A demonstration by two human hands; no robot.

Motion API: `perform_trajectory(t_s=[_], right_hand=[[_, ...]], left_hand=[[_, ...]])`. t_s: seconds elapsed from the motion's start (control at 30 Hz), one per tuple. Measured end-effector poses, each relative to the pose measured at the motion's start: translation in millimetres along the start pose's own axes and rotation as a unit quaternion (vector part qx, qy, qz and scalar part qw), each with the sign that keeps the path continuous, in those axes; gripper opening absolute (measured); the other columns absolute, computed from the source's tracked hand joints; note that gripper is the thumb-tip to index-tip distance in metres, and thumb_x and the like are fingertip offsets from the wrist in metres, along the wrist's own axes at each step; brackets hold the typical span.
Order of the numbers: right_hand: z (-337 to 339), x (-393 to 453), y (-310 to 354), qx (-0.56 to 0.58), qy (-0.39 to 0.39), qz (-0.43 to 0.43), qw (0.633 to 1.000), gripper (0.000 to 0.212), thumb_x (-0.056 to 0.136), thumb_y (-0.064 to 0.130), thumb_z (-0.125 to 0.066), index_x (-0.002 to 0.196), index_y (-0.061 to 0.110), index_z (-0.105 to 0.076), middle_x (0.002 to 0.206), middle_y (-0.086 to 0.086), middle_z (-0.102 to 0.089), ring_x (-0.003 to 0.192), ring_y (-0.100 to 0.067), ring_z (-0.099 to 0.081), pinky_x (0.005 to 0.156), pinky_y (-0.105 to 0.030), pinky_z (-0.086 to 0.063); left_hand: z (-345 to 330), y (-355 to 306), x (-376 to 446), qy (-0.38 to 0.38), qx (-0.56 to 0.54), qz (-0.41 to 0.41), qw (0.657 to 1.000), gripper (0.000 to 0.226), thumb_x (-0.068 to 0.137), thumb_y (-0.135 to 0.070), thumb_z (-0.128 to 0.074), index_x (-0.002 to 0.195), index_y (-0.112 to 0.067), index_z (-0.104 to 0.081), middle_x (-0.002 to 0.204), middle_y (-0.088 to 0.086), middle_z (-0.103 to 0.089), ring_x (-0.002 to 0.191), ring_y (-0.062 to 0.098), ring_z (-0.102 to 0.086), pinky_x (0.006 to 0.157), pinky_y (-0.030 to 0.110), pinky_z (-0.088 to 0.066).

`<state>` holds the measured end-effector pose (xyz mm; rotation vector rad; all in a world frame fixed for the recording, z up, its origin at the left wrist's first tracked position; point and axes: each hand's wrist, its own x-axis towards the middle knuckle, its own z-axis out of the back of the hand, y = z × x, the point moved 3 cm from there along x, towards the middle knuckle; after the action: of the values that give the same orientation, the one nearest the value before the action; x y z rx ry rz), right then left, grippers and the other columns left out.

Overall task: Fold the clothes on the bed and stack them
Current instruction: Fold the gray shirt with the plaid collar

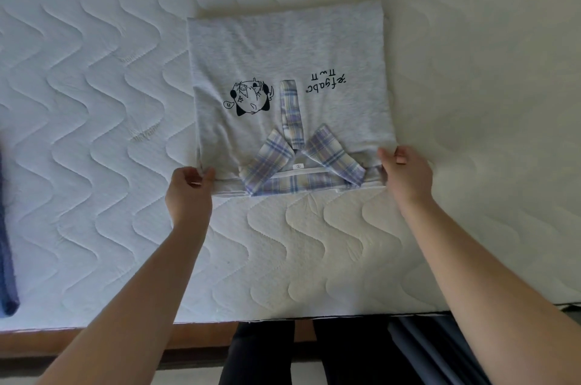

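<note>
With our left hand (188, 186) and right hand (405, 170) each pinching 1 collar-end corner of the shirt (283, 54), we should lift evenly and keep edges aligned.

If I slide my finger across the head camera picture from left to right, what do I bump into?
Blue cloth → left hand → cartoon print → plaid collar → upside-down writing → right hand.
</note>
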<state>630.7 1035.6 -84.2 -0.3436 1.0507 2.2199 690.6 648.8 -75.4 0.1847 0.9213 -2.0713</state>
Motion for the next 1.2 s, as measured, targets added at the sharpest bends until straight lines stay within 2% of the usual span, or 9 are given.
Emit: perform_trajectory(t_s=[0.07, 0.13, 0.27, 0.43, 0.6, 0.73, 0.87, 1.03, 1.2], right_hand=[[-1.5, 1.7, 2.5, 0.058, 0.023, -0.026, 0.998, 0.033, 0.087, 0.035, -0.068, 0.083, 0.003, -0.061, 0.079, -0.016, -0.068, 0.074, -0.027, -0.065, 0.075, -0.038, -0.051], [-2.1, -0.5, 8.1, 0.13, 0.036, -0.054, 0.989, 0.03, 0.088, 0.029, -0.069, 0.1, 0.002, -0.064, 0.091, -0.02, -0.069, 0.077, -0.031, -0.065, 0.076, -0.046, -0.053], [-1.5, 0.9, 13.9, 0.164, 0.054, -0.089, 0.981, 0.016, 0.091, 0.026, -0.066, 0.083, 0.012, -0.065, 0.071, -0.007, -0.065, 0.059, -0.014, -0.06, 0.059, -0.03, -0.051], [-15.7, -1.0, 7.5, 0.328, 0.131, -0.211, 0.911, 0.01, 0.095, 0.025, -0.061, 0.094, 0.016, -0.065, 0.071, 0.007, -0.074, 0.062, -0.002, -0.069, 0.044, -0.014, -0.046], [-15.0, 4.5, -1.7, 0.091, 0.093, -0.118, 0.984, 0.027, 0.097, 0.033, -0.054, 0.078, 0.017, -0.064, 0.056, 0.005, -0.069, 0.055, -0.015, -0.07, 0.042, -0.021, -0.046], [-3.9, 11.7, -2.8, -0.088, -0.013, -0.048, 0.995, 0.035, 0.079, 0.047, -0.071, 0.083, 0.014, -0.06, 0.079, -0.004, -0.067, 0.074, -0.026, -0.064, 0.068, -0.035, -0.048], [-2.9, 14.0, 6.4, -0.082, -0.02, 0.042, 0.996, 0.046, 0.08, 0.04, -0.074, 0.114, 0.013, -0.058, 0.096, 0.0, -0.065, 0.088, -0.016, -0.058, 0.078, -0.027, -0.041], [-9.7, 24.0, 17.1, -0.069, 0.023, -0.002, 0.997, 0.047, 0.083, 0.048, -0.069, 0.109, 0.01, -0.061, 0.099, -0.003, -0.069, 0.097, -0.025, -0.065, 0.075, -0.025, -0.039], [-9.0, 35.0, 29.8, -0.126, 0.116, -0.009, 0.985, 0.045, 0.082, 0.051, -0.07, 0.098, 0.009, -0.071, 0.088, -0.004, -0.07, 0.076, -0.019, -0.063, 0.068, -0.026, -0.041]], left_hand=[[-0.1, -1.7, 3.8, 0.001, 0.014, -0.013, 1.0, 0.032, 0.089, -0.044, -0.065, 0.106, -0.017, -0.061, 0.095, -0.003, -0.062, 0.084, 0.017, -0.059, 0.071, 0.027, -0.043], [-0.5, -2.6, 7.1, 0.009, -0.005, 0.001, 1.0, 0.031, 0.09, -0.044, -0.064, 0.105, -0.018, -0.062, 0.091, -0.005, -0.064, 0.083, 0.015, -0.059, 0.07, 0.025, -0.044], [-1.6, 4.4, 16.2, 0.027, -0.044, 0.037, 0.998, 0.023, 0.089, -0.043, -0.066, 0.096, -0.021, -0.067, 0.082, -0.009, -0.068, 0.078, 0.013, -0.064, 0.071, 0.028, -0.05], [-3.1, 11.6, 22.7, 0.04, -0.026, 0.042, 0.998, 0.013, 0.093, -0.037, -0.061, 0.087, -0.027, -0.066, 0.077, -0.007, -0.069, 0.077, 0.018, -0.066, 0.07, 0.034, -0.053], [-5.2, 9.1, 24.7, 0.022, 0.001, 0.033, 0.999, 0.024, 0.096, -0.035, -0.056, 0.103, -0.016, -0.068, 0.08, -0.009, -0.064, 0.074, 0.013, -0.06, 0.058, 0.025, -0.043], [-7.2, 5.0, 19.0, 0.015, 0.015, 0.016, 1.0, 0.038, 0.088, -0.029, -0.067, 0.12, -0.016, -0.051, 0.111, 0.002, -0.049, 0.093, 0.027, -0.055, 0.084, 0.039, -0.048], [-5.1, 1.8, 32.4, 0.063, 0.058, 0.001, 0.996, 0.051, 0.089, -0.049, -0.061, 0.122, -0.01, -0.055, 0.115, 0.006, -0.053, 0.102, 0.026, -0.056, 0.091, 0.042, -0.048], [-1.6, -7.0, 60.1, 0.136, 0.136, -0.063, 0.979, 0.033, 0.089, -0.049, -0.063, 0.099, -0.018, -0.057, 0.088, -0.004, -0.064, 0.082, 0.02, -0.059, 0.067, 0.031, -0.042], [-7.0, -4.0, 71.5, 0.271, -0.075, 0.058, 0.958, 0.042, 0.082, -0.021, -0.077, 0.115, -0.013, -0.053, 0.104, 0.008, -0.068, 0.092, 0.023, -0.066, 0.088, 0.036, -0.05]])
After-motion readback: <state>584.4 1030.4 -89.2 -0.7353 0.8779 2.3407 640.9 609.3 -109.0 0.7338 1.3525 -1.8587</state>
